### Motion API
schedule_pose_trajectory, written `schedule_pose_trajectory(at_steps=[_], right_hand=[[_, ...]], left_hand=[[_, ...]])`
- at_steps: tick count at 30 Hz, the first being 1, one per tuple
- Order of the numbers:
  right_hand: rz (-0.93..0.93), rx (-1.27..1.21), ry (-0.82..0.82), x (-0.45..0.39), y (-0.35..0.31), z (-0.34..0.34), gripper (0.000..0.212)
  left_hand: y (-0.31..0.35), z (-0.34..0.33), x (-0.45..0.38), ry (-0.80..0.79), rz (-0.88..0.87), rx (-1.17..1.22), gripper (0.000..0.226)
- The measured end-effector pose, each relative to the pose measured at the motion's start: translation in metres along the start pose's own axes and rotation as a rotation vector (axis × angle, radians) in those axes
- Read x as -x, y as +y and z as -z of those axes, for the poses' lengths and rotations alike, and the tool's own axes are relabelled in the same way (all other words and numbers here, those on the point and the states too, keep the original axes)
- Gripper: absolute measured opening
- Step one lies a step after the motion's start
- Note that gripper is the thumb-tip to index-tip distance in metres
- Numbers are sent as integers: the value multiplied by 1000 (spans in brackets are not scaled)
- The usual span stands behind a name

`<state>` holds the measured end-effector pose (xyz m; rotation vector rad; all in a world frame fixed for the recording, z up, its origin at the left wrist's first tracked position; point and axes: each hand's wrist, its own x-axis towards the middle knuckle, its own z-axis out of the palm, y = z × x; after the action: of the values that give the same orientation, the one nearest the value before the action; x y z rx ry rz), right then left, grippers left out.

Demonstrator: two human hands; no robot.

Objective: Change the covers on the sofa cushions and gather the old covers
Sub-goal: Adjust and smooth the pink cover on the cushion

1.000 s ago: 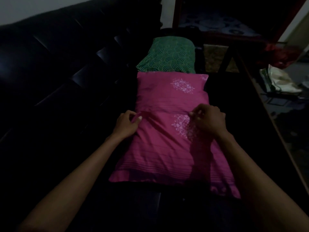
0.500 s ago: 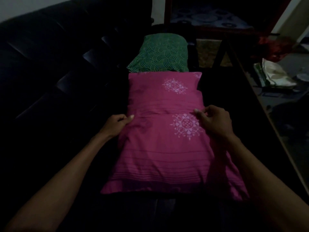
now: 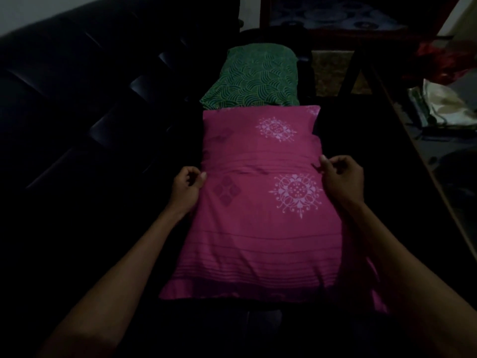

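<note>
Spreading: my left hand (image 3: 188, 186) and right hand (image 3: 340, 180) had moved outward, pinching the flap edges.
Cushion: plump magenta fabric cushion (image 3: 260, 210) lay centred on the black sofa (image 3: 77, 104).
Meaning: cover nearly closed, I judged.

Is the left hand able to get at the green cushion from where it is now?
Probably yes. The green cushion lies uncovered just beyond the pink cushion, and nothing stands between. But the left hand now pinches the pink cover's edge, so it must let go and stretch forward over the sofa.
</note>
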<state>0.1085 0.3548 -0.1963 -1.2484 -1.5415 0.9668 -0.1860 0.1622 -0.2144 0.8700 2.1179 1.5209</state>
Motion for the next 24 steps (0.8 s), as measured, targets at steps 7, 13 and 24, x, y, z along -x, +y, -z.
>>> schedule_pose_trajectory(at_steps=[7, 13, 24], right_hand=[[-84, 107, -45, 18, 18, 15, 24], [-412, 159, -258, 26, 32, 32, 64], [-284, 46, -275, 62, -30, 55, 59]], left_hand=[[-11, -12, 9, -25, 140, -145, 12], [42, -23, 51, 105, -84, -339, 32], [76, -69, 73, -402, 2, -479, 93]])
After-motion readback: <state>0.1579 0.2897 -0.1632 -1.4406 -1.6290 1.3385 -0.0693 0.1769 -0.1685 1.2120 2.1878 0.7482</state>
